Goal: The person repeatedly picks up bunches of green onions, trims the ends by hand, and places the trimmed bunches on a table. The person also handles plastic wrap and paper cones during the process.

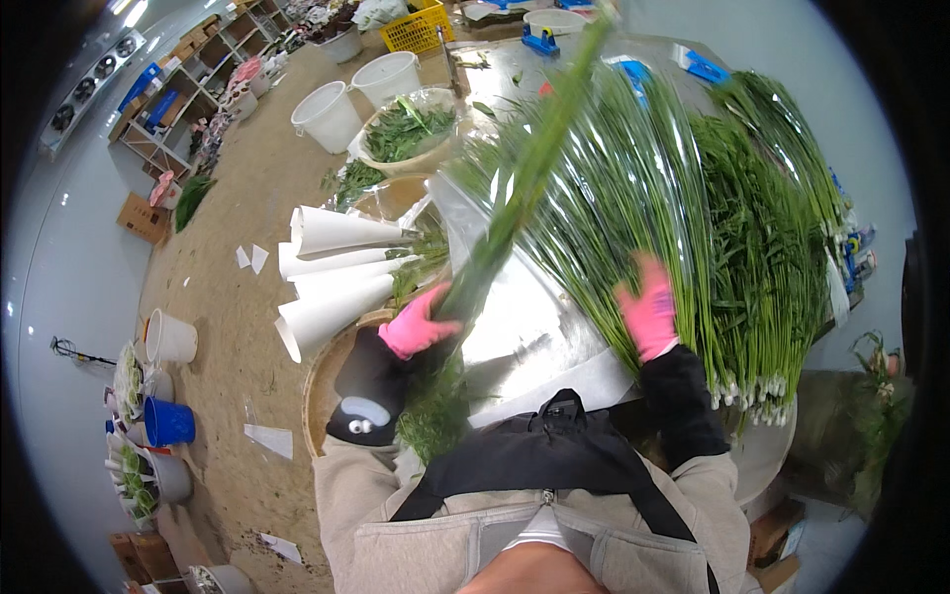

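Note:
My left hand [418, 327], in a pink glove, grips a long bundle of green stems [512, 200] near its lower part. The bundle slants up to the right and is blurred by motion. Over a spread of long green stems in clear film [594, 178] lies my right hand [649, 312], also pink-gloved and somewhat blurred. Its thumb and fingers are apart, with nothing seen between them. These stems rest on a shiny metal table [512, 334]. To their right are leafy green stems with white-capped ends [761, 245].
White paper-wrapped bunches [341, 297] stick out at the left over a tan tub [320, 386]. Behind them stand a tub of cut leaves [408, 134] and white buckets [326, 115]. Blue tape dispensers [540, 41] sit at the table's far side. Paper scraps [269, 439] lie on the floor.

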